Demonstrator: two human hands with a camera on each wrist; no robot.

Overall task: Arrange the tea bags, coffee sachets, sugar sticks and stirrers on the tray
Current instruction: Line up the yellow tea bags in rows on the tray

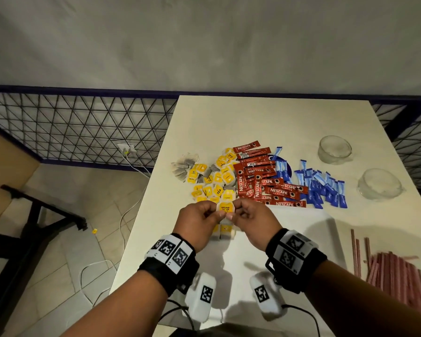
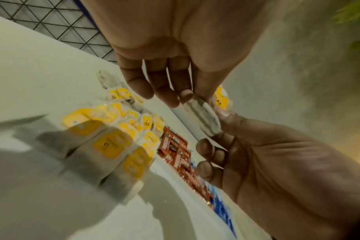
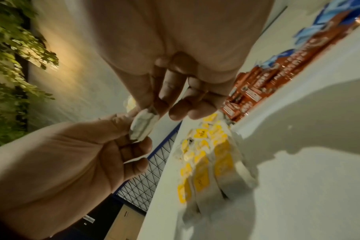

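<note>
Both hands hold one tea bag [image 1: 226,207] with a yellow tag just above the white tray [image 1: 301,239]. My left hand [image 1: 214,213] pinches its left side and my right hand [image 1: 233,213] pinches its right side. The left wrist view shows the bag [image 2: 203,116] from beneath, and so does the right wrist view, with the bag [image 3: 143,125] between both thumbs and fingers. A short row of tea bags [image 1: 225,231] lies on the tray below the hands. Beyond the tray lie the tea bag pile [image 1: 212,176], red coffee sachets [image 1: 265,183] and blue sugar sticks [image 1: 323,188]. Pink stirrers [image 1: 394,276] lie to the right.
Two glass bowls [image 1: 334,149] [image 1: 379,183] stand at the table's far right. The table's left edge [image 1: 141,205] drops to a tiled floor with cables. A wire mesh fence [image 1: 83,127] runs behind.
</note>
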